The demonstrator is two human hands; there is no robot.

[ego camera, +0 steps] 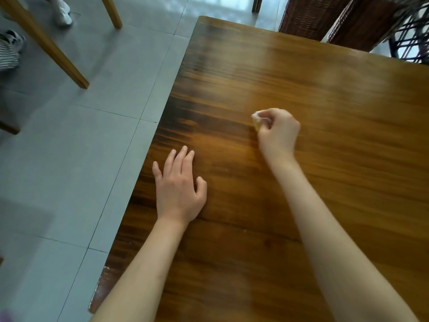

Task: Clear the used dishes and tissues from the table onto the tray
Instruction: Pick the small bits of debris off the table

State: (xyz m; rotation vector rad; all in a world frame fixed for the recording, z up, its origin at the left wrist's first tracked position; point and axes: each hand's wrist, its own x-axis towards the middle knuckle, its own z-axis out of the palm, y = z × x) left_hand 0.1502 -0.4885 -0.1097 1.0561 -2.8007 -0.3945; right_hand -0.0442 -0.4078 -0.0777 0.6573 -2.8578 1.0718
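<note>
Head view, steeply down over table (301,77)

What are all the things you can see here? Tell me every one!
table: one, brown wood, fills the right and middle.
tissue: one small white wad, pinched in the right hand above the table.
floor: grey tiles, on the left.
wooden legs: two, light brown, top left on the floor.
shoes: two, white, top left; one is partly hidden.
striped cloth: one, black and white, left edge.
wicker chairs: two, dark brown, behind the table, top right.
left hand: one, flat on the table near its left edge.
right hand: one, fingers curled round the tissue.
</note>
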